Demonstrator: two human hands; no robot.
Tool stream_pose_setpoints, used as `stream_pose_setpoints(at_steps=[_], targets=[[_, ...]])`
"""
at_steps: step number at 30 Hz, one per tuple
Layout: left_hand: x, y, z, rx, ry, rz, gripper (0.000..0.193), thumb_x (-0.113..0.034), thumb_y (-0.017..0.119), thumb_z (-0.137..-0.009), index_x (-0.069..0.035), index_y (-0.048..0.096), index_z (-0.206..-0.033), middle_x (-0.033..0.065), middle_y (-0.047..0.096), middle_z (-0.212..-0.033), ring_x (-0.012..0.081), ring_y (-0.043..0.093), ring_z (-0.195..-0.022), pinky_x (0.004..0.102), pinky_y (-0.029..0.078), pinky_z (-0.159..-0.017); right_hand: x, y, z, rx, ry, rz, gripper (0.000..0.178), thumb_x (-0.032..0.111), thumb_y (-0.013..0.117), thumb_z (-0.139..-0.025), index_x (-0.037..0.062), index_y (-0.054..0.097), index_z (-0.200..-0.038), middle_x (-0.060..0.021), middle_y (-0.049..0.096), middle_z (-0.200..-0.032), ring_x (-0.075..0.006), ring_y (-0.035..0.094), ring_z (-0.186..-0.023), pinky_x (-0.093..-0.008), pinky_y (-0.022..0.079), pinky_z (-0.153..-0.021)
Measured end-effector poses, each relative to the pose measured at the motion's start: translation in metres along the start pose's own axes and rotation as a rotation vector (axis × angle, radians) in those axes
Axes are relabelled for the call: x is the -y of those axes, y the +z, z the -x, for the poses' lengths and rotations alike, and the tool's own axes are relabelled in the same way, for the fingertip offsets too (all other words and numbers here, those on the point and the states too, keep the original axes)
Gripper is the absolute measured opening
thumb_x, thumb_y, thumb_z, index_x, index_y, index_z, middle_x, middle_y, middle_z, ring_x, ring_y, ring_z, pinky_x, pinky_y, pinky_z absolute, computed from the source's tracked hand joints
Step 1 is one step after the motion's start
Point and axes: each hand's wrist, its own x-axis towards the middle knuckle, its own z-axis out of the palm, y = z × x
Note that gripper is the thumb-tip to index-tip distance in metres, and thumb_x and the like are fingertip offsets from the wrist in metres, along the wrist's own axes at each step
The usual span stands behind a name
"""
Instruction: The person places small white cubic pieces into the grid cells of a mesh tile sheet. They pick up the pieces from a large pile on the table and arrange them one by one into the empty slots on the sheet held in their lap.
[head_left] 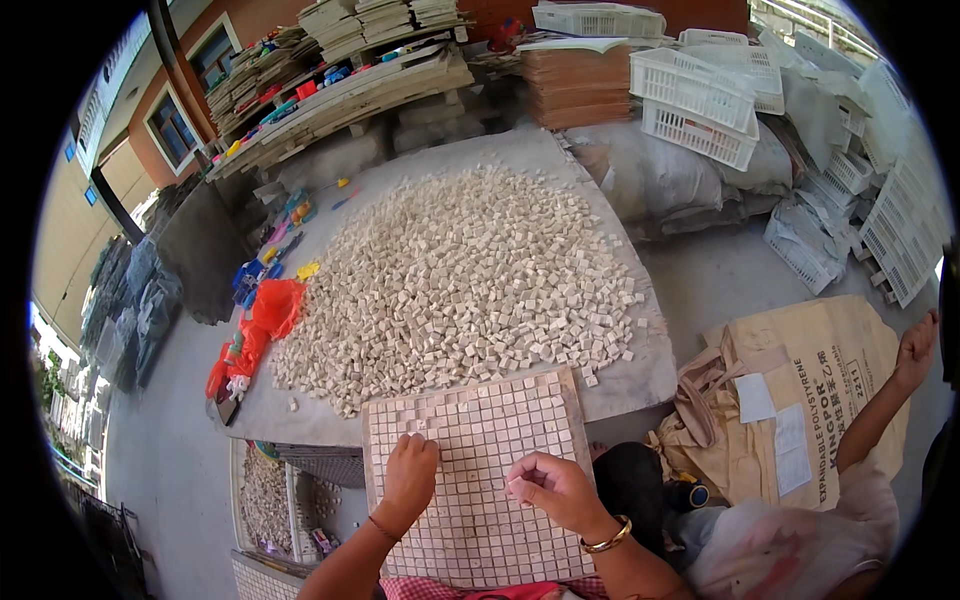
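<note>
Grey stone slab under loose beige tiles, outdoor yard.

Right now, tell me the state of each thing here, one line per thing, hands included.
Left hand: fingers curled, pressing on the grid board.
Right hand: loosely closed, fingertips pinched together over the board; I cannot tell if it grips a tile.
Grid board: lying tilted toward the person, nearly full of small square tiles.
Tile heap: loose, spread across the table.
White crates: stacked, empty.
Red bag: crumpled, open.
</note>
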Motion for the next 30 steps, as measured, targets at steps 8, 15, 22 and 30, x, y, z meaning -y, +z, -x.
stream_pose_setpoints(at_steps=[8,15,22,30], targets=[[0.062,-0.037,0.022,-0.207,-0.283,0.015,0.013,0.000,0.055,-0.080,0.000,0.051,-0.093,0.0158,0.054,-0.091,0.0344,0.051,-0.089,0.0426,0.042,-0.080,-0.002,-0.003,0.008,-0.065,-0.005,-0.188,0.017,0.010,0.060,-0.090,-0.0038,0.061,-0.100,-0.0085,0.064,-0.094,-0.0103,0.060,-0.076,-0.0231,0.051,-0.070],[-0.004,-0.071,0.069,-0.202,-0.604,0.662,0.022,-0.003,0.061,-0.083,0.003,0.059,-0.103,0.0121,0.068,-0.087,0.0185,0.066,-0.077,0.0291,0.052,-0.067,-0.006,0.014,0.010,-0.103,0.029,-0.120,0.022,0.006,0.059,-0.089,-0.0060,0.058,-0.108,-0.0109,0.062,-0.099,-0.0150,0.064,-0.081,-0.0272,0.056,-0.076],[-0.087,-0.055,0.088,-0.021,-0.661,1.366,0.015,-0.003,0.058,-0.089,0.007,0.062,-0.100,0.0090,0.067,-0.086,0.0123,0.064,-0.077,0.0243,0.052,-0.071,-0.014,0.022,0.014,-0.062,0.162,-0.308,0.022,0.018,0.059,-0.092,-0.0019,0.060,-0.101,-0.0068,0.063,-0.079,-0.0133,0.062,-0.070,-0.0254,0.053,-0.063],[-0.046,-0.028,0.077,-0.273,-0.500,0.709,0.008,-0.003,0.064,-0.081,-0.002,0.066,-0.088,0.0115,0.066,-0.081,0.0228,0.063,-0.065,0.0297,0.050,-0.058,-0.026,0.027,0.008,-0.137,0.154,-0.409,0.021,0.023,0.059,-0.092,0.0026,0.059,-0.087,-0.0057,0.062,-0.074,-0.0120,0.058,-0.060,-0.0240,0.049,-0.053]])
